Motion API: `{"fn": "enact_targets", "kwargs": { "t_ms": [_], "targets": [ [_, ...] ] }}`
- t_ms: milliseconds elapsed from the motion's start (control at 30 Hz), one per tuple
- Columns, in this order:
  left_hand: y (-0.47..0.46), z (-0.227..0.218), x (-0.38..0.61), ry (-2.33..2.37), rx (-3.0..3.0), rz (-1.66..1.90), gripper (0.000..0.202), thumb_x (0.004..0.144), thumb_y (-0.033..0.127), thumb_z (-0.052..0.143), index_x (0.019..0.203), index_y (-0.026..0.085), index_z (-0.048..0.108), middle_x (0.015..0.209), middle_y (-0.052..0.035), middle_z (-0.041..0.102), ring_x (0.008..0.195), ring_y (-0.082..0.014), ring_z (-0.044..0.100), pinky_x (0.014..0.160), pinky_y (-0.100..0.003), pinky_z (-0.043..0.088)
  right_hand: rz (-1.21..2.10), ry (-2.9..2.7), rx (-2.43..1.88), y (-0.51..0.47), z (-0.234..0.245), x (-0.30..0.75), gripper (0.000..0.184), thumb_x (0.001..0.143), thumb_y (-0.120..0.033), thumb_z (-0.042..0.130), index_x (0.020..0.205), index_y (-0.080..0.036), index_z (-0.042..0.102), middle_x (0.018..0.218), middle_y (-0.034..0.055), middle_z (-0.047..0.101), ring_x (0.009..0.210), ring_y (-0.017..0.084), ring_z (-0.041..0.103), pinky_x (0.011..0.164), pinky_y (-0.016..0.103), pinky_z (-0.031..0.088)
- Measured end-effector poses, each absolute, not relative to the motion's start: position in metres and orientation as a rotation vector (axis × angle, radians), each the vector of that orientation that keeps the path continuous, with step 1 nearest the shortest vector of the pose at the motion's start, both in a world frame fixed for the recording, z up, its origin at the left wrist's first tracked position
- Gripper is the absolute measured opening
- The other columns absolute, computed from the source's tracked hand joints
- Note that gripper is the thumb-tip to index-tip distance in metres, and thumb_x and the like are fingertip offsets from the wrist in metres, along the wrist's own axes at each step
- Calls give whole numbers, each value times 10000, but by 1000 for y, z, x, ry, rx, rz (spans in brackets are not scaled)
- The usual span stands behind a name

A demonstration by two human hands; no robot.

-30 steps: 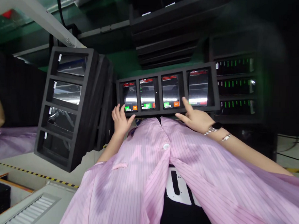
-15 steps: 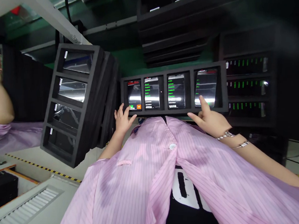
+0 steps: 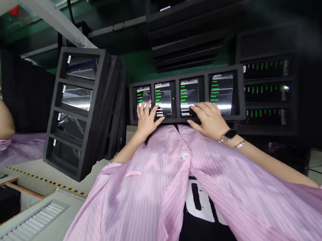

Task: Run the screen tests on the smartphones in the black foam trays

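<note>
Hands (image 3: pixel 147 121) (image 3: pixel 209 118) on phones (image 3: pixel 218 91), black foam rack (image 3: pixel 240 104)

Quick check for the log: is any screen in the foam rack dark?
No, all four screens in the foam rack show lit green text.

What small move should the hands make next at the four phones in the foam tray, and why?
Probably lift the right hand clear of the third phone from the left: its fingers lie across that phone's lower edge and hide part of the screen, whose green text lines show above them.
</note>
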State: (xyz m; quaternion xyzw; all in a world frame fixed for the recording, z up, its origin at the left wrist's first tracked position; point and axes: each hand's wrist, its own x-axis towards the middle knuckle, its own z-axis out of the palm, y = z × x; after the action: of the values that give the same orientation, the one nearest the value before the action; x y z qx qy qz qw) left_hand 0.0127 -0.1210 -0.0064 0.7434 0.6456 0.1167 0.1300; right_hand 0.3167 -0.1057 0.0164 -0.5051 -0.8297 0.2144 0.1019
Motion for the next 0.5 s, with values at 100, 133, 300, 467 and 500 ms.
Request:
{"fn": "enact_targets", "kwargs": {
  "t_ms": [100, 133, 300, 467, 500],
  "targets": [
    [-118, -14, 16, 1894, 2165, 361, 601, 955, 587, 642, 1445, 238, 638, 1597, -138, 518, 1573, -401, 317, 1341, -635, 104, 604, -2496, -1421, -106, -6, 313, 627, 1022, -518, 427, 1501, -131, 544, 1589, 166, 519, 1521, 376, 367, 1275, 629, 225],
    [-118, -15, 16, 1900, 2164, 365, 595, 960, 584, 632, 1442, 235, 639, 1591, -136, 526, 1571, -396, 325, 1343, -629, 106, 600, -2507, -1411, -106, -13, 312, 612, 1028, -507, 416, 1494, -134, 550, 1594, 158, 520, 1530, 365, 366, 1285, 625, 211],
    [-121, -16, 15, 1915, 2136, 364, 601, 958, 594, 616, 1434, 228, 637, 1608, -132, 514, 1580, -391, 314, 1342, -623, 133, 571, -2514, -1418, -109, -23, 312, 601, 1051, -534, 399, 1484, -151, 561, 1607, 150, 514, 1545, 356, 366, 1294, 638, 170],
    [-121, -16, 15, 1925, 2137, 379, 607, 956, 587, 614, 1440, 223, 640, 1603, -126, 524, 1571, -393, 327, 1340, -609, 151, 573, -2561, -1415, -109, -18, 313, 595, 1074, -545, 375, 1511, -171, 529, 1639, 132, 478, 1553, 352, 347, 1297, 624, 149],
    [-121, -16, 15, 1924, 2135, 385, 608, 956, 587, 613, 1445, 227, 638, 1602, -123, 524, 1571, -393, 326, 1340, -609, 152, 563, -2570, -1413, -109, -18, 313, 597, 1078, -546, 367, 1509, -167, 530, 1639, 131, 478, 1552, 346, 348, 1300, 612, 148]
  ]
}}
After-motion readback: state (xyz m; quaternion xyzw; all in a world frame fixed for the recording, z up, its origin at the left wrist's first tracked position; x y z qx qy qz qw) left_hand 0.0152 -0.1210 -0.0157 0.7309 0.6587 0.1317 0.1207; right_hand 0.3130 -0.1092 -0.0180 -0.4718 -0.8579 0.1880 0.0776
